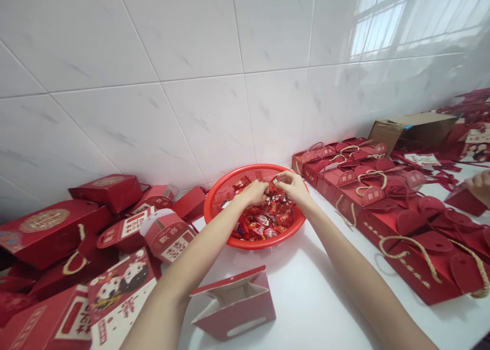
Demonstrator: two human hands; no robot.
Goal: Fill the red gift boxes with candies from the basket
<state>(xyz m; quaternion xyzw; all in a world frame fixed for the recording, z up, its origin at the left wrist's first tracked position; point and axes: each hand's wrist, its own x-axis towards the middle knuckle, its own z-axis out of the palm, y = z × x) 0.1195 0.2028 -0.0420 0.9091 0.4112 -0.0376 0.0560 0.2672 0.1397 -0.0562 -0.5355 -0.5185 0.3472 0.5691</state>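
A round red plastic basket [214, 229] stands against the tiled wall, filled with wrapped candies [264, 220] in mostly red wrappers. Both of my hands reach into it. My left hand [255, 193] is over the middle of the pile with its fingers curled down; what it grips, if anything, is hidden. Just to its right, my right hand [291, 185] has thumb and fingertips pinched together at a small wrapped candy [274, 181]. Between my forearms, close to me, an open red gift box [235, 309] rests on the white table, and its visible inside looks bare.
Red gift boxes [126, 222] lie heaped on the left. Rows of closed red boxes with rope handles [367, 207] line the right side. Behind them is a cardboard carton [417, 125]. Another person's hand [480, 186] holds a red box at the right edge.
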